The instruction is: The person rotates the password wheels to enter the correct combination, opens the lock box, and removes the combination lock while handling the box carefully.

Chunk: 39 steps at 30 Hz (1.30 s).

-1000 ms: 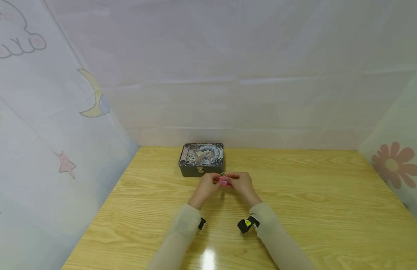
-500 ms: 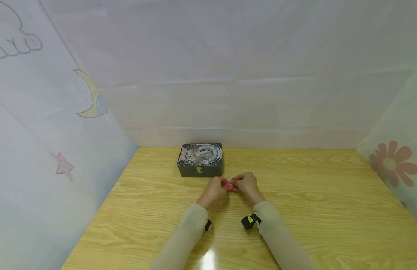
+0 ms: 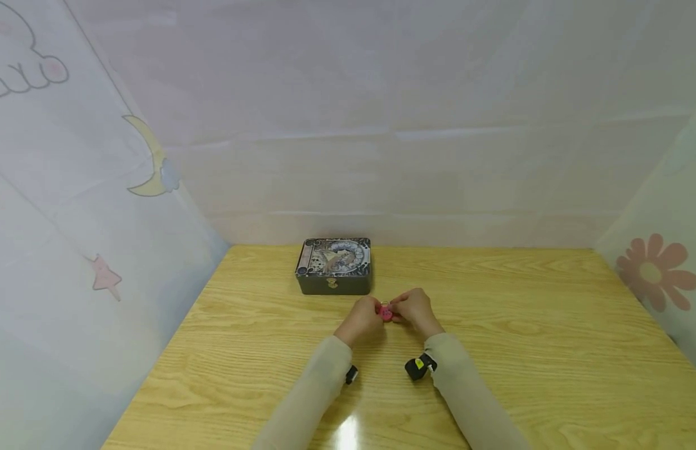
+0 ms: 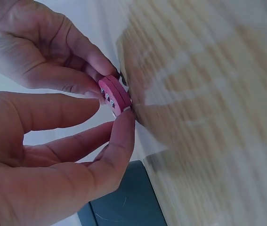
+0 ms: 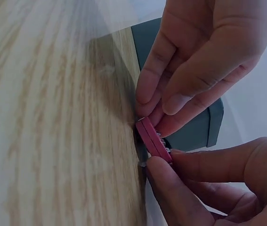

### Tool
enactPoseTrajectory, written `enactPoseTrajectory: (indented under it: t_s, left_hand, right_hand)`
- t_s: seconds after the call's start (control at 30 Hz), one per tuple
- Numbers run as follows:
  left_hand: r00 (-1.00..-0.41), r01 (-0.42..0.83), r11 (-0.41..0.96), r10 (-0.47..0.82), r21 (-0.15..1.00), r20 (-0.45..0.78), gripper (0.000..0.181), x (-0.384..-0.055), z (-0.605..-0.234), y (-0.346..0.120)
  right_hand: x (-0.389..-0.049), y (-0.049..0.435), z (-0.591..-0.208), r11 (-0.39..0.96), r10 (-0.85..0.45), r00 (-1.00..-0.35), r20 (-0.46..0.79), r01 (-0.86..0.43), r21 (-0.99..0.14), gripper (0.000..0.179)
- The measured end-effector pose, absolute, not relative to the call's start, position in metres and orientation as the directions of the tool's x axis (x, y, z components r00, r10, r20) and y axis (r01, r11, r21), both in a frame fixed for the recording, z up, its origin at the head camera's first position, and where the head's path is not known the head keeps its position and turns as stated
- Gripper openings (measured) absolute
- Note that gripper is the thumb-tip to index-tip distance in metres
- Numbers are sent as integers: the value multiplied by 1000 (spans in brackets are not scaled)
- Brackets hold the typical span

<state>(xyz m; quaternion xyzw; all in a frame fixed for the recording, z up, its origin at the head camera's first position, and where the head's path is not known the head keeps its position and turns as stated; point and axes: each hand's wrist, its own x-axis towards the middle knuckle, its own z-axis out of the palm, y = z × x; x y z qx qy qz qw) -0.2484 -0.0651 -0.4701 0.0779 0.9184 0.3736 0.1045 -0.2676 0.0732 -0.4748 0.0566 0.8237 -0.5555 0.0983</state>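
Observation:
A small pink combination padlock [image 3: 386, 313] with a metal shackle sits low over the wooden table, between both hands. My right hand [image 3: 415, 310] pinches it between thumb and index finger, as the right wrist view shows. From the other side my left hand [image 3: 361, 319] reaches in; in the left wrist view an index fingertip touches the end of the padlock [image 4: 114, 95], while the thumb stands apart from it. Number dials show along one face of the padlock [image 5: 152, 139]. Part of its body is hidden behind fingertips.
A dark box [image 3: 333, 285] with a picture on its lid and a gold latch [image 3: 332, 283] stands closed behind the left hand. The wooden table [image 3: 522, 325] ends at a pale cloth backdrop [image 3: 438, 175]. Each wrist wears a black camera strap.
Both hands and the padlock have moved right and back toward me, away from the box front. The padlock is lower in the head view, and its shackle shows less.

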Motion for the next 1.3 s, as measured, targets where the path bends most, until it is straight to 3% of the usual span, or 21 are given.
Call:
enactPoseTrajectory:
  t_s: [0.53, 0.93, 1.3]
  left_hand:
    - [-957, 93, 716, 257, 691, -137, 6, -255, -471, -64]
    - [-961, 128, 747, 256, 652, -105, 27, -252, -471, -62]
    - [-961, 168, 808, 262, 565, -89, 27, -251, -474, -57]
  right_hand:
    - [-270, 75, -475, 465, -13, -971, -239, 206, -861, 10]
    - [-273, 75, -482, 450, -7, -972, -234, 206, -869, 8]
    - [-268, 76, -484, 484, -32, -987, -154, 120, -867, 6]
